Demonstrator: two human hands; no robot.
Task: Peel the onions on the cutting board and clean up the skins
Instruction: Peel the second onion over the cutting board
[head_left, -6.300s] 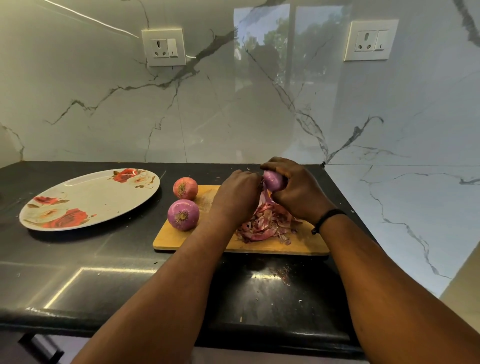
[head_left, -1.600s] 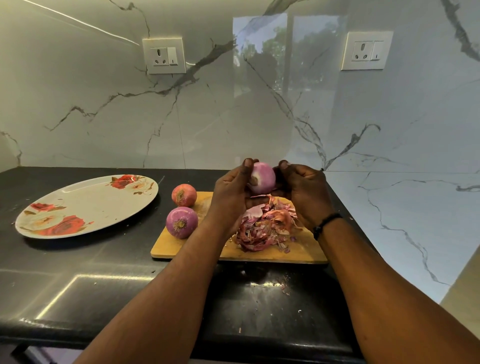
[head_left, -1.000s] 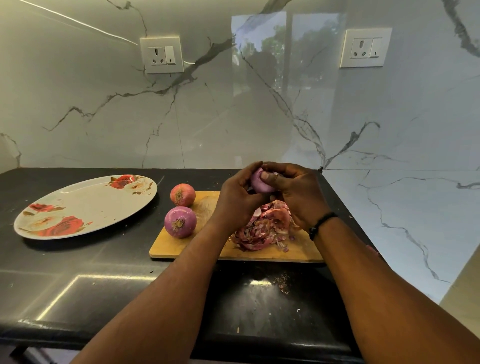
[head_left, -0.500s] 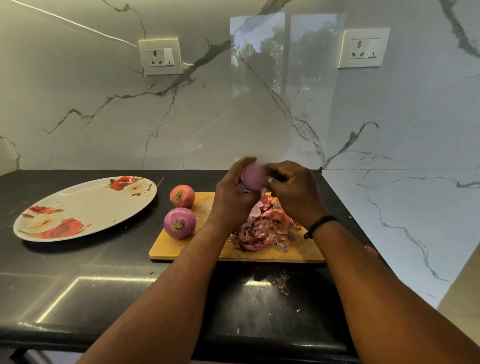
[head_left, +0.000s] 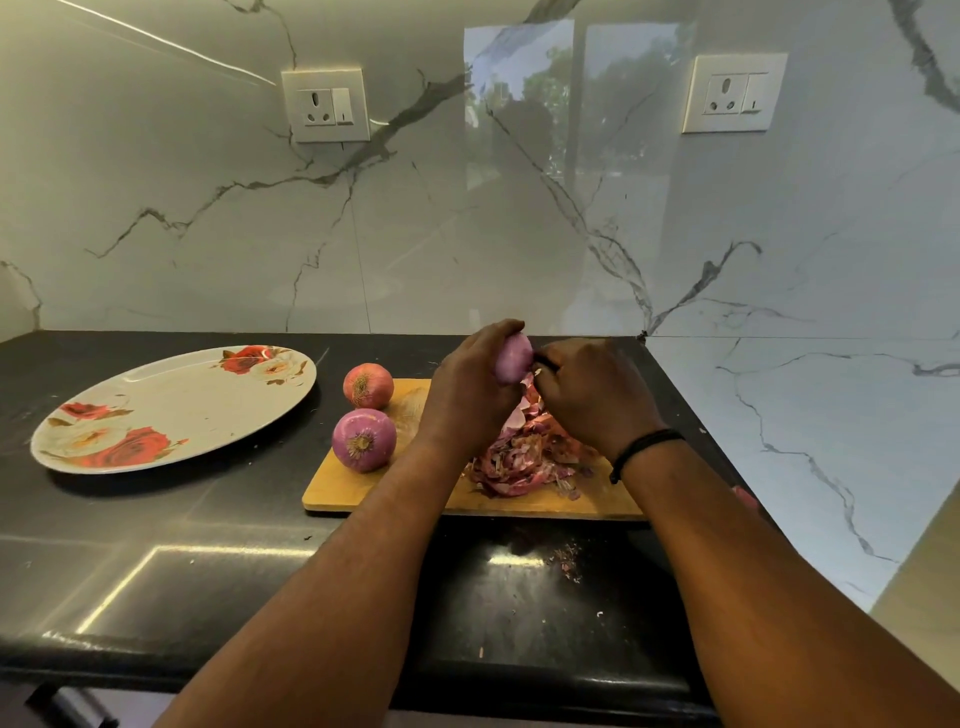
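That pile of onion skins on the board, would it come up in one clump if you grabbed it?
Probably not. The pile of onion skins looks like thin loose flakes, likely light and crumbly. Bits already lie scattered on the black counter, so some would likely slip out.

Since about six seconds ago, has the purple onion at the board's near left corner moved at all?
No. The purple onion sits at the same left end of the cutting board, just in front of the orange-skinned onion, as before.

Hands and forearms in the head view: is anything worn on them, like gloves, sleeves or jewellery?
No gloves or sleeves: both forearms are bare to the bottom edge of the picture. The right hand has a thin black band around its wrist. The left hand and its wrist show nothing worn.
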